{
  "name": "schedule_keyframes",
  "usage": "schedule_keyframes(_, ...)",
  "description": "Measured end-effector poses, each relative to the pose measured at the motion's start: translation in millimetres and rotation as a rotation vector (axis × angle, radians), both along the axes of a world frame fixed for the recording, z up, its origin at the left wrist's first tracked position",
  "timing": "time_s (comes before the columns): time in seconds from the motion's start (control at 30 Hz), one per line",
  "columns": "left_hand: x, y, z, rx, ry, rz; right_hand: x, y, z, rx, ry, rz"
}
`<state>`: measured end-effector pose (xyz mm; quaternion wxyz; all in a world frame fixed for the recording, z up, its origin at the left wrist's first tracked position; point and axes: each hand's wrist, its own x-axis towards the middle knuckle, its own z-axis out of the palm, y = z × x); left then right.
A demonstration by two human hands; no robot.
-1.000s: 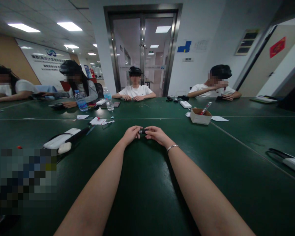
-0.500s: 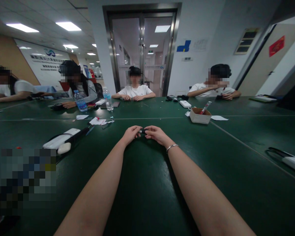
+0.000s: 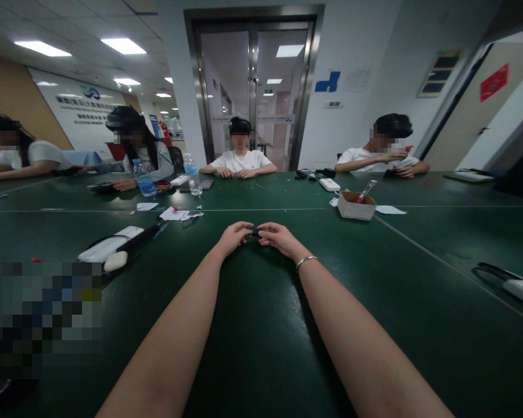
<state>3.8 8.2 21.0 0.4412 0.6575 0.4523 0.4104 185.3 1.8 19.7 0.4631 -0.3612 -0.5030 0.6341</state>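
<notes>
Both my arms reach out over the dark green table (image 3: 261, 325). My left hand (image 3: 235, 239) has its thumb and fingers closed at the left end of a small black object (image 3: 255, 232). My right hand (image 3: 279, 239), with a silver bangle at the wrist, pinches the same object from the right. The fingers cover most of it, and it is too small to tell its kind. The two hands are close together, fingertips nearly meeting, just above the tabletop.
Left of my hands lie a white device (image 3: 111, 247), a blue pen (image 3: 160, 230) and paper scraps (image 3: 174, 213). Plastic bottles (image 3: 144, 180) stand farther back. A small open box (image 3: 356, 206) sits back right. Several people sit around the table's far side.
A shiny bit at the object's left end, visible before, is now hidden by my left fingers. My hands barely moved. The view shifted slightly, and the far-right person's raised hand moved.
</notes>
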Motion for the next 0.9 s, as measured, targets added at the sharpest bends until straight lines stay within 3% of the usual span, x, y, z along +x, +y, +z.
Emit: schedule_keyframes(0.9, -0.7, 2.2, -2.7, 0.004, -0.002, -0.032, 0.4, -0.9, 1.0, -0.01, 0.01, 0.016)
